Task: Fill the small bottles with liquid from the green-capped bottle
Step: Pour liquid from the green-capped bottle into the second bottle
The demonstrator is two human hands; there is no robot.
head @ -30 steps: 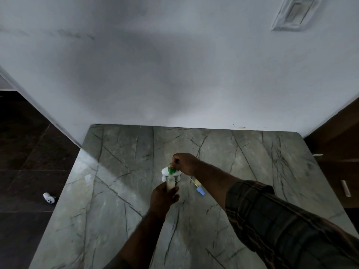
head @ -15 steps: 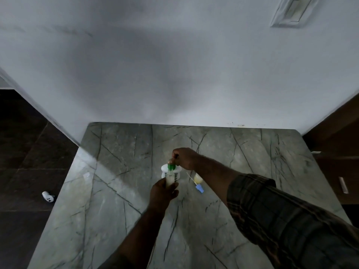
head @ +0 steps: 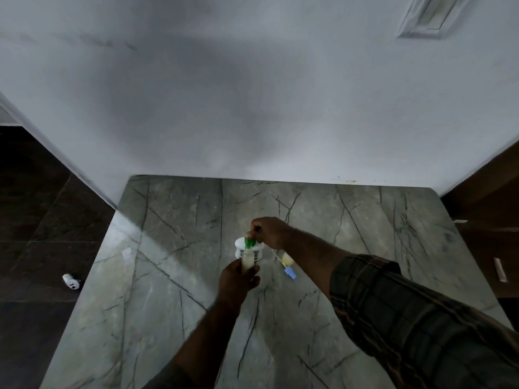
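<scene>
Left hand (head: pixel 237 282) grips bottle (head: pixel 247 261) upright mid-worktop (head: pixel 168 276); right hand (head: pixel 269 231) pinches its green cap (head: pixel 249 242); blue-capped vial (head: pixel 288 262) beside.

Just behind my left hand (head: pixel 237 280) stands a white holder (head: pixel 257 249); right of it, a blue-capped syringe (head: pixel 288 272). Marble left lies open.

hands (head: pixel 238 282) barely moved, green cap (head: pixel 249 242) pinch unchanged

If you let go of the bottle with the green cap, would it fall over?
Probably easily. The green-capped bottle looks tall and narrow, so a nudge might tip it. It seems to hold pale liquid, which may steady it somewhat. For now the left hand grips its body and the right hand pinches the cap.
</scene>
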